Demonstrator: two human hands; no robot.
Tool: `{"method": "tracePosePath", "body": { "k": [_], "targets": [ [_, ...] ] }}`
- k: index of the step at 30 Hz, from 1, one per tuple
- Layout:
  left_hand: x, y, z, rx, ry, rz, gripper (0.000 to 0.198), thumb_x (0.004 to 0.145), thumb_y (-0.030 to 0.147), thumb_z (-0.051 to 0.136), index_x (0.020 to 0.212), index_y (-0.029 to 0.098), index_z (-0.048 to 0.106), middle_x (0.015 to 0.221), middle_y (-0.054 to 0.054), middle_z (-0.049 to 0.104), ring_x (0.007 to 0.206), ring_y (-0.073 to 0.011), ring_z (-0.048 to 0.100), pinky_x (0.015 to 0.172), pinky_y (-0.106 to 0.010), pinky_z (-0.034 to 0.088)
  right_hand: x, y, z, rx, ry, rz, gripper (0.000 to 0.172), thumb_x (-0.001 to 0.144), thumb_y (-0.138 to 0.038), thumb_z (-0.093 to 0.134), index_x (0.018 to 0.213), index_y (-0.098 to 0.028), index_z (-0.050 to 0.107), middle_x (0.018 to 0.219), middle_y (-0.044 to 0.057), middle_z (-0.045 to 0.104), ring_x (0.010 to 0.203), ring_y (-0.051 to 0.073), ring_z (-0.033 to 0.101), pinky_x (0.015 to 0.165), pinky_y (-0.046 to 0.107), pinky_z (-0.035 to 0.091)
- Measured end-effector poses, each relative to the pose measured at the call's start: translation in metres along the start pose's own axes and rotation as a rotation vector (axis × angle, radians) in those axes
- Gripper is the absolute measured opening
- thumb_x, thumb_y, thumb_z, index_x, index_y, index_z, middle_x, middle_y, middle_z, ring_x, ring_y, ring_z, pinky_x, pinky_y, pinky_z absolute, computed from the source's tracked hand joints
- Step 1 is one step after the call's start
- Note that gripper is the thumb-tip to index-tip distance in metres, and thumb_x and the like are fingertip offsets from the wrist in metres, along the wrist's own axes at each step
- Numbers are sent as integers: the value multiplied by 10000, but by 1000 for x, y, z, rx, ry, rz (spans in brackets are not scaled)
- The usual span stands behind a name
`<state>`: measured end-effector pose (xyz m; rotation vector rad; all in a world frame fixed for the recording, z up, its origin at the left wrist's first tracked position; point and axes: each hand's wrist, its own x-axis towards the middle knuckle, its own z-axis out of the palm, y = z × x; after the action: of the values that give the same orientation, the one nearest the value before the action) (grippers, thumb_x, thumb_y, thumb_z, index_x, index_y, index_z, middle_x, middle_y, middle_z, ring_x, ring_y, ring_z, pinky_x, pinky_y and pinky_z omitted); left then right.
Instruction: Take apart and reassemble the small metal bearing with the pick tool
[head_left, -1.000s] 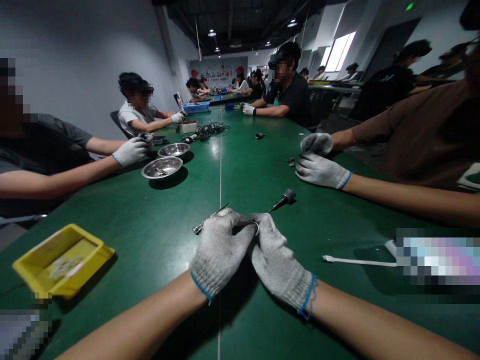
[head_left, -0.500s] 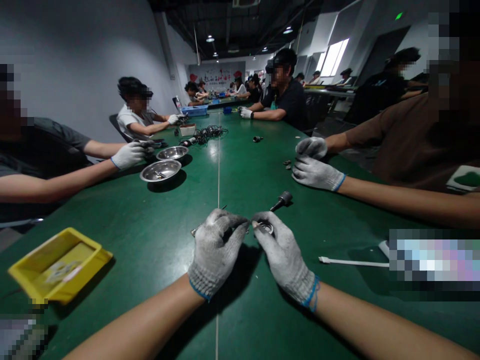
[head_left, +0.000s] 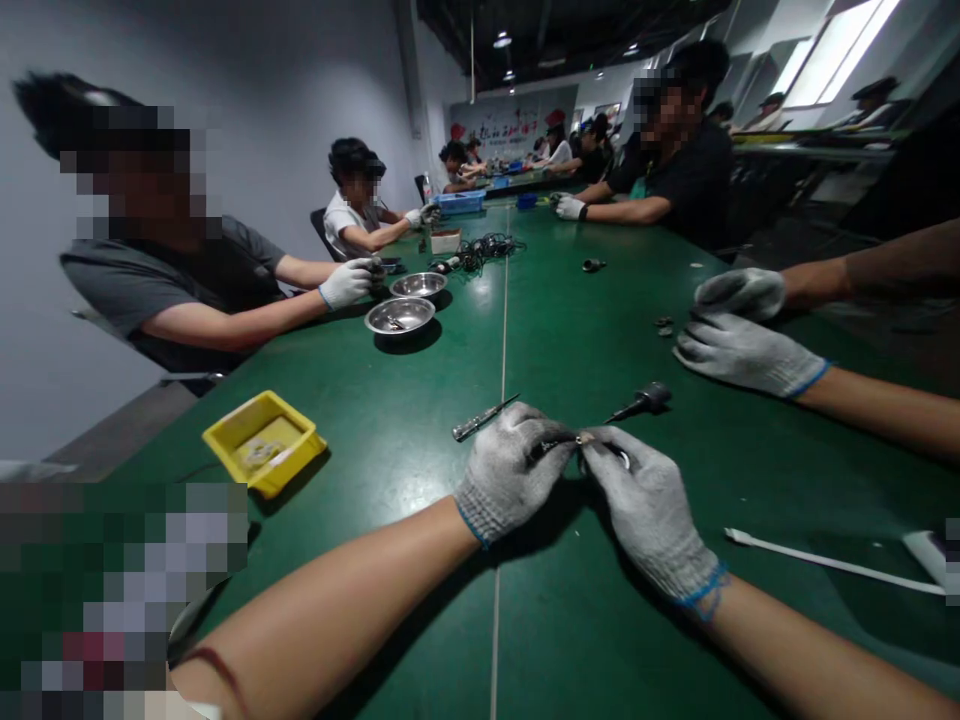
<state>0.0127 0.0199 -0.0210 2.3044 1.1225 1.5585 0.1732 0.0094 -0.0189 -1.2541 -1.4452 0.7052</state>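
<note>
- A yellow tray (head_left: 289,475) is noted at the left of the green bench (head_left: 375,400); its pale contents cannot be made out.
- Behind it, a co-worker's gloved hand (head_left: 346,283) is held near two steel bowls (head_left: 373,321), which stand just beside each other. Small pieces lie in the nearer one.
- A slim metal tool (head_left: 480,419) lies flat on the bench, just beside the left hand and not gripped by it, its tip pointing away to the right.
- The left hand (head_left: 510,470) (gloved in grey knit, blue at the cuff) is found with fingers curled tight, thumb and forefinger pinched on a small part (head_left: 562,442).
- The small part is held between both hands just above the bench, close to the bench's middle seam. It is thin and dark, and its kind cannot be told.
- The right hand (head_left: 649,505) is gloved alike and is closed on the other end of the same part, its fingertips meeting those of the left hand. Something pale is glimpsed under its fingers, too hidden to be identified.
- A dark tool (head_left: 645,402) with a thick knob lies on the bench just beyond the right hand, apart from it.
- Farther right, another co-worker's two gloved hands (head_left: 739,350) rest on the bench, one behind the other, with a few small dark pieces (head_left: 664,325) near them.
- A white strip (head_left: 825,562) lies flat towards the right edge, well apart from both of the person's hands.
</note>
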Motion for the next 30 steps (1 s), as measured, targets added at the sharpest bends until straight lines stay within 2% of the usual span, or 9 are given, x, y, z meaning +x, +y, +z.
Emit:
{"method": "tracePosePath", "body": {
  "k": [6,20,25,28,30],
  "targets": [
    [-1,-4,3,-72,-16,0,85,942,212,740,963,160,804,887,-61,750,823,-168,726,781,-280,617,0,-2,-2,-54,2,-18,290,808,-451,592,723,-205,719,653,56,730,568,222,658,525,312,515],
    [1,-2,2,-65,-104,-107,92,941,235,745,959,193,824,878,-50,765,838,-176,734,824,-289,612,1,0,-2,-76,-31,-34,282,846,-445,580,709,-223,688,656,39,722,583,214,658,534,304,507],
    [1,-3,2,-60,-76,-105,81,924,211,757,962,200,828,881,-48,763,836,-175,731,821,-289,608,1,2,0,-70,-22,-45,283,868,-442,583,719,-222,680,647,37,712,572,212,642,527,302,497],
    [3,0,-3,-61,-46,-123,80,920,174,752,937,197,827,859,-44,769,824,-173,728,810,-283,598,0,4,-1,-77,-15,-112,246,884,-411,585,777,-216,688,683,40,721,601,216,652,549,305,507],
    [6,3,-7,-82,-14,-157,92,915,139,744,915,188,822,836,-40,767,804,-168,721,787,-274,588,-2,6,-1,-62,-14,-208,156,849,-330,593,877,-211,690,775,47,746,685,225,688,623,314,546]
  ]
}}
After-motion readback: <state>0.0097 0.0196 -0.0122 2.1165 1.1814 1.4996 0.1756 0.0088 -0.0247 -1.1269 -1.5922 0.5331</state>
